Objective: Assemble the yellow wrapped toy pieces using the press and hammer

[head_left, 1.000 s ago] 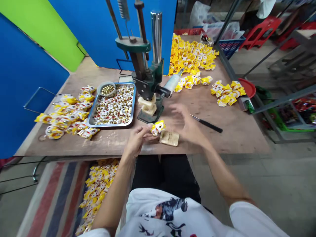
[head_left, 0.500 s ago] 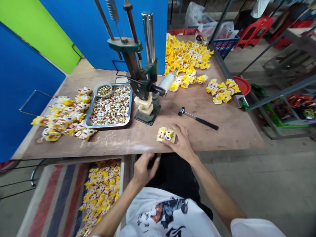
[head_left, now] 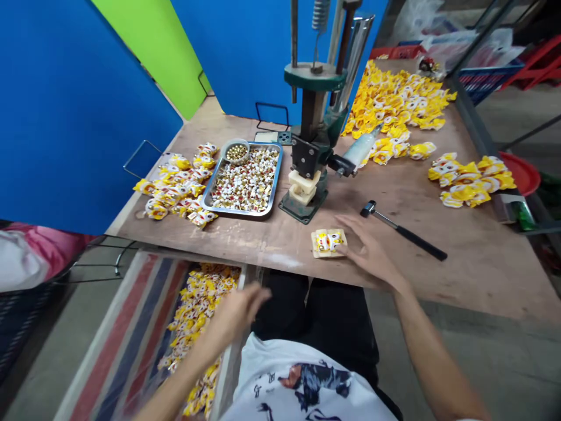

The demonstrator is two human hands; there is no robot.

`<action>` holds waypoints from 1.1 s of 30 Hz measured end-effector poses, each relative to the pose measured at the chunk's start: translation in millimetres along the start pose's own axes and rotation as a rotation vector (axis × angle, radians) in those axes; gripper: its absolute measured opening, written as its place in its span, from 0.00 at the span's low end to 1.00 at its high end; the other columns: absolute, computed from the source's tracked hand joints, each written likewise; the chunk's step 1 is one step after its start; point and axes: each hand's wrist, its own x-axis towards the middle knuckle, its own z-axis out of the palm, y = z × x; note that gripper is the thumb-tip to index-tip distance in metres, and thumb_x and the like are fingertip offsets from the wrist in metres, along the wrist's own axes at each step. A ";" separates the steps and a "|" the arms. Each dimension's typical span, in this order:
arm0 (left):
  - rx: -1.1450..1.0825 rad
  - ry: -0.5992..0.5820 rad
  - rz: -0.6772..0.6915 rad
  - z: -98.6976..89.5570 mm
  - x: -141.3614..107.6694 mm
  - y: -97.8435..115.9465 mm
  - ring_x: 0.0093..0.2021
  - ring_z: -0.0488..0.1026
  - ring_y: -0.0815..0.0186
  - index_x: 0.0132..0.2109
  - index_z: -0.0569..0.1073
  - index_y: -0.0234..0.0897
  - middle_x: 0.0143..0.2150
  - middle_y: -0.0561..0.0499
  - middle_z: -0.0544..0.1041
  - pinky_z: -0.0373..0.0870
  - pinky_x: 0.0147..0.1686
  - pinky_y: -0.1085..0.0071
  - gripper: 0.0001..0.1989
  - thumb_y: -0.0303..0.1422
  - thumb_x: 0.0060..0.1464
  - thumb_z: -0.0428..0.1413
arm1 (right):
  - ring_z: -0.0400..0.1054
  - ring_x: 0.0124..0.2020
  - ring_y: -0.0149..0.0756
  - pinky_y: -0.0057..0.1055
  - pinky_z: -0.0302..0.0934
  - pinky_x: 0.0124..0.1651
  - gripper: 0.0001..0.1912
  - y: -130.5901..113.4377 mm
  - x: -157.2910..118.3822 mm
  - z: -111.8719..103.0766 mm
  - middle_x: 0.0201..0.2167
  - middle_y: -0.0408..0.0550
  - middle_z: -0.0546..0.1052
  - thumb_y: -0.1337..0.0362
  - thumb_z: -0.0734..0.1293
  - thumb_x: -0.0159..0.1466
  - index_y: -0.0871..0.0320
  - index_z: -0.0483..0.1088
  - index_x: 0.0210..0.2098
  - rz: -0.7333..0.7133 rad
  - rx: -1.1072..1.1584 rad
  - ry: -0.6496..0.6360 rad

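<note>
A small yellow and white plastic animal head (head_left: 329, 240) lies face up in a cream-coloured block (head_left: 316, 250) near the table's front edge. My right hand (head_left: 372, 252) is beside the block's right side, fingers spread and thumb by its edge. It looks open and not wrapped around anything. Off the table's front edge, next to the open drawer (head_left: 239, 327), hangs my left hand (head_left: 241, 307). Motion smears its fingers, and nothing can be made out in them. Inside the drawer lie many similar yellow heads (head_left: 199, 310).
Behind the block stands a green hand press (head_left: 307, 152). Left of it are a metal tray (head_left: 236, 213) of small white and gold parts, a bowl of gold beads (head_left: 236, 152) and more heads (head_left: 179, 181). A hammer (head_left: 405, 231) and yellow piles (head_left: 398, 99) are right.
My view has turned left, so the table appears further right. My left hand has moved away from the block towards the drawer. The right hand's thumb has shifted to the block's edge.
</note>
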 end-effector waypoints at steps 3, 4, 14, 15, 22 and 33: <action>-0.035 0.603 0.110 -90.4 81.0 9.8 0.40 0.77 0.58 0.43 0.79 0.40 0.40 0.44 0.82 0.72 0.47 0.65 0.16 0.44 0.74 0.53 | 0.74 0.66 0.48 0.50 0.69 0.73 0.19 -0.4 -7.5 3.1 0.63 0.52 0.79 0.49 0.69 0.77 0.48 0.78 0.63 0.089 0.059 0.243; -0.024 0.687 0.112 -111.7 110.3 13.9 0.41 0.77 0.57 0.42 0.79 0.39 0.40 0.44 0.81 0.72 0.48 0.64 0.15 0.42 0.73 0.54 | 0.76 0.63 0.47 0.48 0.71 0.70 0.17 -0.2 -10.4 4.6 0.60 0.52 0.81 0.49 0.69 0.77 0.48 0.79 0.59 0.115 0.081 0.281; 0.114 0.557 -0.266 -124.0 228.3 33.1 0.49 0.78 0.49 0.41 0.85 0.38 0.49 0.39 0.82 0.73 0.50 0.59 0.08 0.36 0.60 0.63 | 0.77 0.60 0.46 0.44 0.76 0.62 0.13 17.6 -44.3 -10.8 0.54 0.52 0.82 0.53 0.69 0.78 0.50 0.82 0.54 0.136 0.048 0.370; 0.087 0.558 -0.260 -125.8 227.9 31.1 0.47 0.78 0.50 0.40 0.85 0.38 0.46 0.40 0.82 0.72 0.49 0.60 0.07 0.34 0.59 0.62 | 0.78 0.59 0.46 0.44 0.76 0.61 0.13 17.9 -45.4 -12.3 0.54 0.52 0.82 0.53 0.69 0.78 0.50 0.82 0.54 0.140 0.055 0.364; -0.286 0.530 0.207 -123.2 170.8 70.4 0.40 0.73 0.61 0.43 0.79 0.37 0.41 0.46 0.79 0.69 0.43 0.67 0.09 0.38 0.63 0.62 | 0.78 0.59 0.48 0.48 0.74 0.64 0.14 -28.3 -10.3 -14.6 0.55 0.52 0.83 0.53 0.67 0.79 0.49 0.82 0.54 0.011 0.026 0.318; -1.007 -0.503 0.172 -57.3 183.7 127.9 0.25 0.65 0.72 0.31 0.79 0.32 0.29 0.48 0.76 0.57 0.26 0.73 0.17 0.42 0.55 0.71 | 0.74 0.49 0.45 0.44 0.67 0.59 0.22 -18.5 45.5 -0.8 0.44 0.51 0.86 0.43 0.69 0.75 0.54 0.83 0.41 -0.066 0.033 -0.105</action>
